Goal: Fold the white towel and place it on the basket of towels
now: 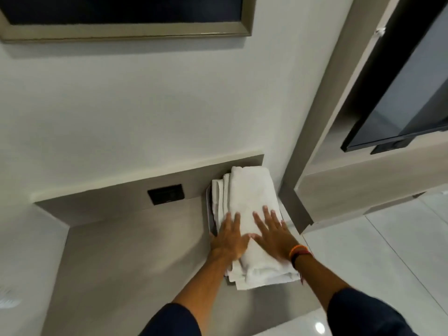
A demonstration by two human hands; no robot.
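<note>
A folded white towel (252, 192) lies on top of a stack of other white towels (219, 197) at the right end of a beige counter. The basket (209, 214) under the stack shows only as a thin dark rim at its left side. My left hand (230, 238) rests flat on the near left part of the top towel, fingers spread. My right hand (272, 232) lies flat beside it on the towel, fingers apart, with an orange and black band on the wrist. Neither hand grips anything.
The counter (133, 258) stretches left of the stack, with a black wall socket (166, 194) on its back panel. A beige pillar (298, 207) stands close on the right. A dark framed picture (126, 18) hangs above, a dark screen (397, 93) at right, glossy floor tiles (378, 258) below.
</note>
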